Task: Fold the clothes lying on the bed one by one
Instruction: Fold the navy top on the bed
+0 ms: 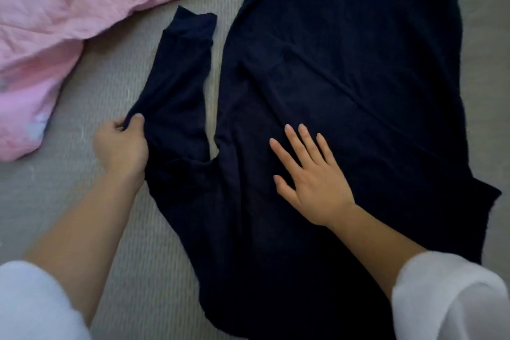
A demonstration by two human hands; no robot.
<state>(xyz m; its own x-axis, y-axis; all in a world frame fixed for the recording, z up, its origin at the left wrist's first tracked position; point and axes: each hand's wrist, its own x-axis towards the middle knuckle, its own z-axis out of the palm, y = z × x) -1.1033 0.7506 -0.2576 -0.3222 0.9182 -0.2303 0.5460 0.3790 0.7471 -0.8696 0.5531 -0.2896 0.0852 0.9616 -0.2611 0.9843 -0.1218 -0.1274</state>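
Both arms in shot: the left white fleecy sleeve [36, 301] looks thick and soft, the right white fleecy sleeve [447, 298] ends in a rounded, bunched cuff. Bare forearms run out of both. On the right hand [311, 182], the fingers [297, 143] carry short, pale nails.

Soft, dim, even light lies over the bed [154, 243], without glare. The right hand [311, 182] casts only a faint shadow. The navy garment [358, 91] looks nearly featureless, perhaps underexposed. The white sleeves [447, 298] blur at the bed's near edge.
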